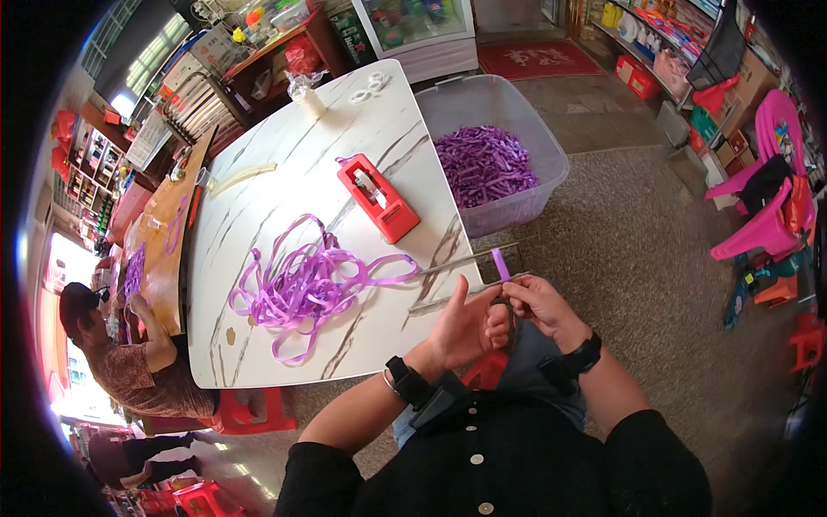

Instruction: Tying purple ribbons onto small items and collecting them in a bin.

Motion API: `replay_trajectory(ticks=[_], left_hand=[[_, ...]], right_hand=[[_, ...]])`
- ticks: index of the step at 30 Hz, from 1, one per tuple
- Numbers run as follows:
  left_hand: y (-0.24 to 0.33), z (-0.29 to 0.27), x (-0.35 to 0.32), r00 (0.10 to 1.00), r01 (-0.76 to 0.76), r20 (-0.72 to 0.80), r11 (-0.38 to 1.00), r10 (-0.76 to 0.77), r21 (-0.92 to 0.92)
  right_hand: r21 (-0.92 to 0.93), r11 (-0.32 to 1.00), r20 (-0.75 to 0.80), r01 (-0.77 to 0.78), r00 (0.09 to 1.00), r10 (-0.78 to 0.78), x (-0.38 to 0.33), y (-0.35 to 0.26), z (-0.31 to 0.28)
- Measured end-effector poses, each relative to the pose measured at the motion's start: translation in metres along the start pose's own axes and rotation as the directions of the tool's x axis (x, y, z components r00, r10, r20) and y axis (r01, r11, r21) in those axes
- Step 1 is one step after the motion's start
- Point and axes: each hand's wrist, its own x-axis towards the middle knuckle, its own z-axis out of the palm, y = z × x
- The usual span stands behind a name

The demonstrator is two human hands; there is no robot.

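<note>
At the table's right edge, my right hand [544, 308] pinches a short flat strip of purple ribbon [500, 264] that stands up from its fingertips. My left hand [466, 330] is right beside it, thumb raised and fingers curled; what they close on, if anything, is hidden. A thin rod [469, 258] juts past the table edge just beyond both hands. To the left, a loose tangle of purple ribbon [297, 280] is heaped on the white marbled table [258, 202], one loop reaching toward the rod. Behind it sits a red tape dispenser [379, 200].
Beyond the table's right side stands a clear plastic bin [517, 211] full of folded purple pieces [487, 165]. White rolls [370, 86] and a plastic-wrapped bundle [307, 99] occupy the table's far end. Another person [129, 353] sits at a wooden table on the left. Pink chairs [767, 207] are at right.
</note>
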Motion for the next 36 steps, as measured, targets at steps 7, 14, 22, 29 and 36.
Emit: replay_trajectory(ticks=[7, 14, 22, 29, 36], left_hand=[[0.000, -0.002, 0.000, 0.996, -0.008, 0.088, 0.999, 0.013, -0.047], [0.000, -0.003, 0.000, 0.993, -0.023, 0.112, 0.997, 0.031, -0.070], [0.001, -0.010, -0.001, 0.990, -0.020, 0.137, 0.996, 0.033, -0.091], [-0.002, -0.013, 0.002, 0.988, -0.008, 0.151, 1.000, 0.013, -0.029], [-0.001, -0.011, -0.001, 0.991, -0.002, 0.132, 0.999, 0.009, -0.050]], right_hand=[[-0.066, 0.998, -0.017, -0.004, 1.000, 0.003, 0.000, -0.001, -0.003], [-0.055, 0.998, -0.044, 0.019, 0.999, -0.022, -0.002, -0.002, -0.001], [-0.581, 0.802, 0.056, 0.141, 0.990, -0.133, -0.007, -0.075, -0.008], [-0.696, 0.445, 0.396, 0.563, 0.818, -0.417, 0.110, -0.111, 0.077], [-0.737, 0.627, 0.263, 0.252, 0.962, -0.077, 0.150, -0.115, 0.133]])
